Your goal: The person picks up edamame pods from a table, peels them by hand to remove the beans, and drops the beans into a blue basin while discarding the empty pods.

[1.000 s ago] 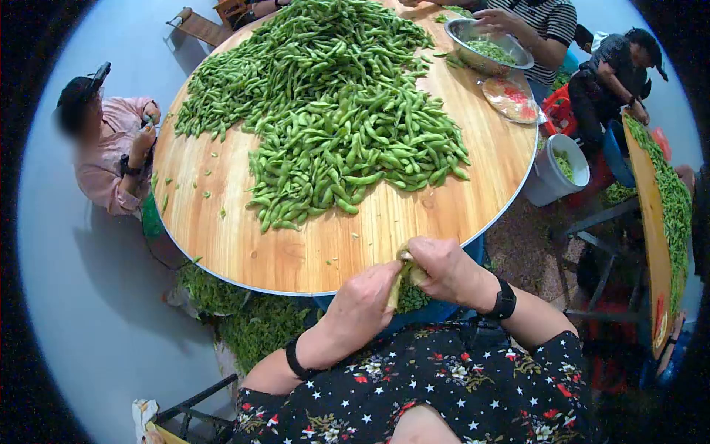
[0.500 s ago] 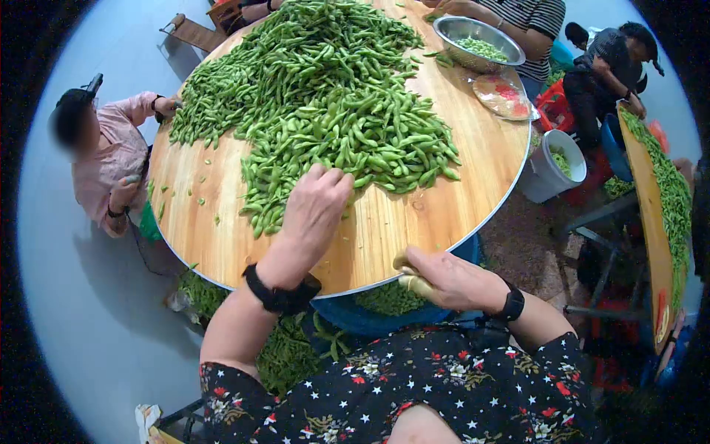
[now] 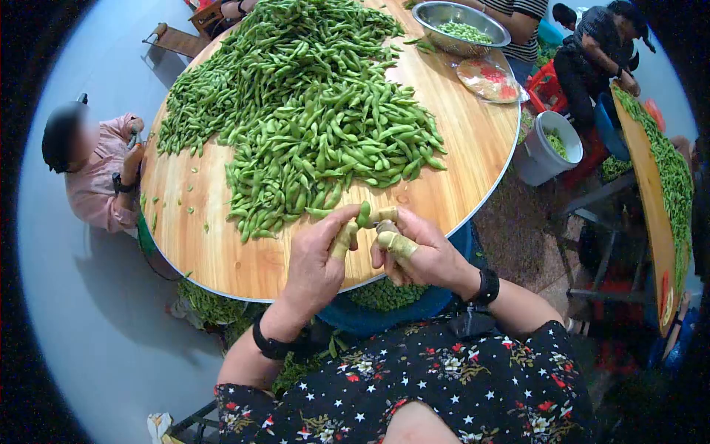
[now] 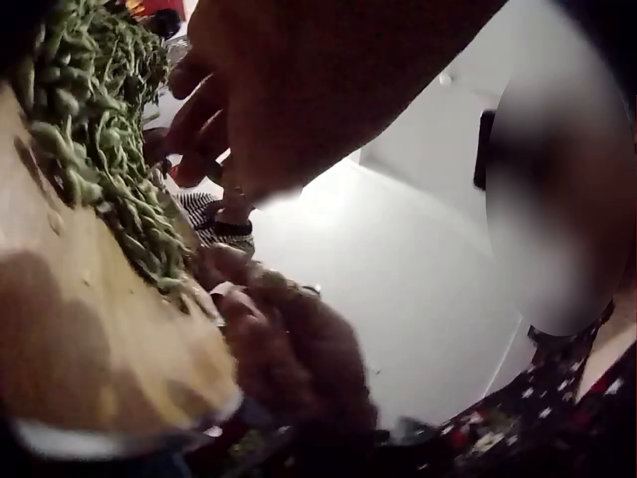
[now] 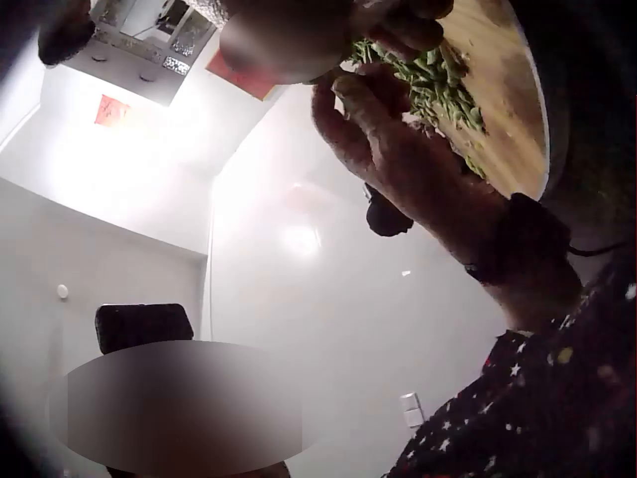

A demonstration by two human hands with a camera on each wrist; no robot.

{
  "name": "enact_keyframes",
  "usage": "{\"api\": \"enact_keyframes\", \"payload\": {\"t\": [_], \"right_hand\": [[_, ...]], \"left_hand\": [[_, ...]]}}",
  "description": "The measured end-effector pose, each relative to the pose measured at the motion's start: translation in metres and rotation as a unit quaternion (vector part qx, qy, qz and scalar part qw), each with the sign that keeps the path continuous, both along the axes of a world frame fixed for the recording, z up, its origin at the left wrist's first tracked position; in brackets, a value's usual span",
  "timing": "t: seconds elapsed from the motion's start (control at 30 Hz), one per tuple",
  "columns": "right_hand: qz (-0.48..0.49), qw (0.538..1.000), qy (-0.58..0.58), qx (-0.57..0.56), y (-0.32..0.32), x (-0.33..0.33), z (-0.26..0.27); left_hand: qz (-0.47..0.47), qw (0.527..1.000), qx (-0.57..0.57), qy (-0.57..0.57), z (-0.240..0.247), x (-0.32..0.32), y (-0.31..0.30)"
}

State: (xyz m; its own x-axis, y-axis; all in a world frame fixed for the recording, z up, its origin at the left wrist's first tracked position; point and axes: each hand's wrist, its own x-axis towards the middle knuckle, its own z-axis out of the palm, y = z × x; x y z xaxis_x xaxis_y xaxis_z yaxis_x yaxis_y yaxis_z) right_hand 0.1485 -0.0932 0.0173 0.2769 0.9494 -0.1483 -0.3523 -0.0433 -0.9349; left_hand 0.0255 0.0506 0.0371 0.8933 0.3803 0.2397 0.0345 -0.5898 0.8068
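In the head view my left hand [image 3: 314,259] pinches a green soybean pod [image 3: 364,214] between thumb and fingertip, over the near edge of the round wooden table [image 3: 473,163]. A yellowish cover wraps the left thumb. My right hand [image 3: 421,255] is just right of the pod, fingers curled, with yellowish covers on thumb and forefinger. Between them shows a small grey, metallic-looking piece [image 3: 383,226]; I cannot tell its kind. A large heap of soybean pods [image 3: 340,140] lies beyond both hands. The left wrist view is dark around the hands.
Below the table edge stands a blue tub [image 3: 347,314] holding green pieces. A metal bowl [image 3: 433,33] and a patterned plastic-wrapped disc [image 3: 484,78] are at the far right. A white bucket [image 3: 529,159] stands right of the table. People sit around, one in a pink shirt [image 3: 96,192].
My left hand reached from beside the right hand to the pod heap, then came back with a pod. The right hand stayed near the table edge and has moved slightly up and left.
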Motion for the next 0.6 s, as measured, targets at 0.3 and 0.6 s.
{"api": "enact_keyframes", "payload": {"t": [0.3, 0.6], "right_hand": [[0.008, 1.0, 0.02, 0.015, 0.004, -0.005, -0.001], [0.105, 0.968, 0.228, 0.015, 0.01, 0.01, -0.002]], "left_hand": [[0.014, 0.998, -0.058, -0.033, -0.019, -0.009, -0.008], [0.0, 0.943, -0.332, -0.002, -0.014, -0.014, -0.003]]}}
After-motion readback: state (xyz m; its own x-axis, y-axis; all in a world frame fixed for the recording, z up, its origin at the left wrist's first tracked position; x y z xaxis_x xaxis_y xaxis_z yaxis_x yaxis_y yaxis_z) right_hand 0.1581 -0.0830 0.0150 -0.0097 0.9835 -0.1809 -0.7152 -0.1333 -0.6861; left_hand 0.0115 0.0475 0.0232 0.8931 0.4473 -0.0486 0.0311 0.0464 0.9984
